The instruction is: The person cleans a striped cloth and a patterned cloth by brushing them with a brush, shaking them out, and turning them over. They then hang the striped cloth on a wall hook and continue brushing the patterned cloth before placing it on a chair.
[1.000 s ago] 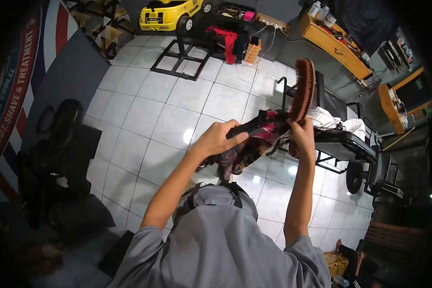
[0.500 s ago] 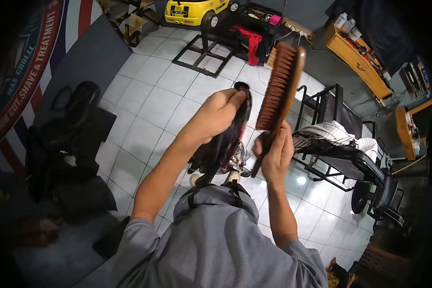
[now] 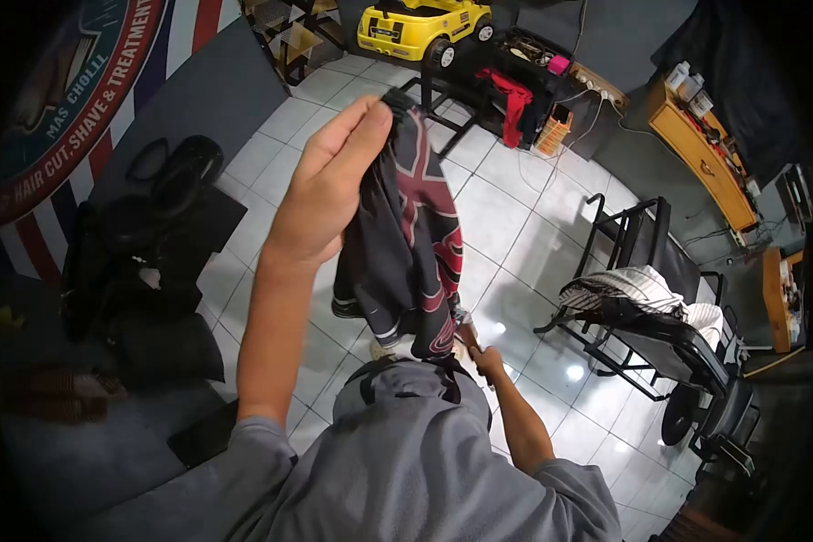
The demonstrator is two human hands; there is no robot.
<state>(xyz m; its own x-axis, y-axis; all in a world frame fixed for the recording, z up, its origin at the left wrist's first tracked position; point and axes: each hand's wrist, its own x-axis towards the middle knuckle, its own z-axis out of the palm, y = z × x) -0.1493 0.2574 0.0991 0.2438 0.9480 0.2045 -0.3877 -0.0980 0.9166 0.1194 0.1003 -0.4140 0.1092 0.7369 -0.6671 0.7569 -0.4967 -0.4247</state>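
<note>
My left hand (image 3: 325, 190) is raised high and pinches the top edge of a black cloth with dark red patterns (image 3: 406, 235), which hangs down in front of me. My right hand (image 3: 488, 359) is low, just under the cloth's bottom edge and above my grey sleeve. It is mostly hidden, so its grip is unclear. A brownish bit beside it may be a handle. The wooden brush itself is out of sight.
A black reclining chair with a striped towel (image 3: 632, 294) stands to the right on the white tiled floor (image 3: 515, 217). A yellow toy car (image 3: 420, 27) and a red cloth on a rack (image 3: 515, 95) are at the back. A black seat (image 3: 144, 253) is on the left, a wooden counter (image 3: 700, 149) at the far right.
My left hand lifted the cloth higher and let it hang open. My right hand dropped from chest height to below the cloth, and the wooden brush went out of view.
</note>
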